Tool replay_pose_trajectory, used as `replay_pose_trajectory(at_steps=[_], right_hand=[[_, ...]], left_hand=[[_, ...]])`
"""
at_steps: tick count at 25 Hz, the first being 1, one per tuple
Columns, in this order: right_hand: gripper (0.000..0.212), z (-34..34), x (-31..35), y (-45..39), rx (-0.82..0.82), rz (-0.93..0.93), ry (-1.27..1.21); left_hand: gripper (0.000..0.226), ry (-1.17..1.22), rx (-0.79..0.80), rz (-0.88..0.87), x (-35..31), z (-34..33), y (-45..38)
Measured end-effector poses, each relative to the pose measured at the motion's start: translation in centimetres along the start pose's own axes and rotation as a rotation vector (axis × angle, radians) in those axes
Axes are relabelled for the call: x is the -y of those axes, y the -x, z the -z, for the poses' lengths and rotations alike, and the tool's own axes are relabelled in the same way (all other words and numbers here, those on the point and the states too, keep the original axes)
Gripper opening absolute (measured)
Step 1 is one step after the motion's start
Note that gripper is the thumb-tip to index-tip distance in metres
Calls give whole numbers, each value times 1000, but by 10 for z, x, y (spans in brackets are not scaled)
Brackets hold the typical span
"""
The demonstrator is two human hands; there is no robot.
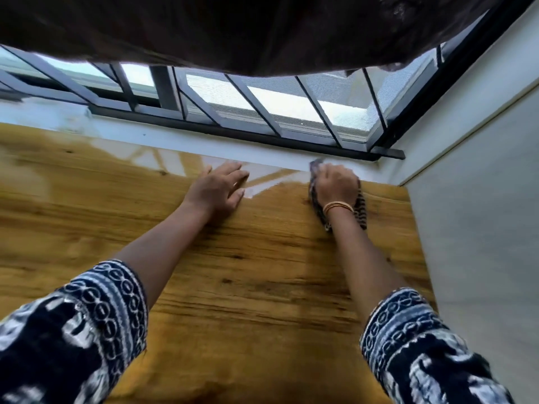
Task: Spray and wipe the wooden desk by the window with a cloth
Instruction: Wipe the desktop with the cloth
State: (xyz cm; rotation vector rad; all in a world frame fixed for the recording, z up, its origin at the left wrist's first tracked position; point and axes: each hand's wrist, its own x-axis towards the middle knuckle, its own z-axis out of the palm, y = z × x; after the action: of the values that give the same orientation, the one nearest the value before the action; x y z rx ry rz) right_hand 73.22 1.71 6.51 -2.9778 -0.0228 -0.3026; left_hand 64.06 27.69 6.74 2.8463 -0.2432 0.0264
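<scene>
Cloth point(361, 206): dark, patterned, flat on the desk point(248, 258) at its far right corner, near the wall under the window point(262, 106). Most of it is hidden beneath the right hand point(335, 185); edges show past the fingertips and on both sides of the wrist.

Right hand: palm down on the cloth, pressing it to the wood. Fingers bent over the cloth's far end; cannot tell whether they only press or actually grip it. Bangles point(338, 207) on the wrist.

Left hand point(220, 188): flat on bare wood just left of the cloth, fingers straight and slightly apart, holding nothing. Reads as a brace for the long reach.

Desk: glossy sheen along the far edge, either window glare or wet spray; cannot tell which. No spray bottle in view. A dark curtain point(233, 30) hangs over the top of the view.

Judgement: wiping stage, working the back corner.

Risks:
- Both arms at full stretch, so pressure on the cloth is likely light; the strip against the wall could be missed.
- Left palm on a just-wiped or damp surface could leave a print, or slip.
- Cloth may bunch under the wrist on a pull-back stroke.
</scene>
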Motion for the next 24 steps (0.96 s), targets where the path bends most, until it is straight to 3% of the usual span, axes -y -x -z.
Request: replay_pose_trajectory(at_steps=[2,6,10,19,24], right_hand=[[50,-6,50,5,79,158,-31],[52,-10,116,3,162,173,-19],[47,-16,168,24,98,292,-83],[47,-56,429,58,150,392,-120],[46,-72,559,75,189,476,-128]], left_hand=[[43,-29,-29,-22,14,14,16],[39,-92,-123,71,74,36,64],[45,-72,-158,237,153,56,104],[50,-56,-176,413,332,112,186],[52,4,-262,629,422,137,220]])
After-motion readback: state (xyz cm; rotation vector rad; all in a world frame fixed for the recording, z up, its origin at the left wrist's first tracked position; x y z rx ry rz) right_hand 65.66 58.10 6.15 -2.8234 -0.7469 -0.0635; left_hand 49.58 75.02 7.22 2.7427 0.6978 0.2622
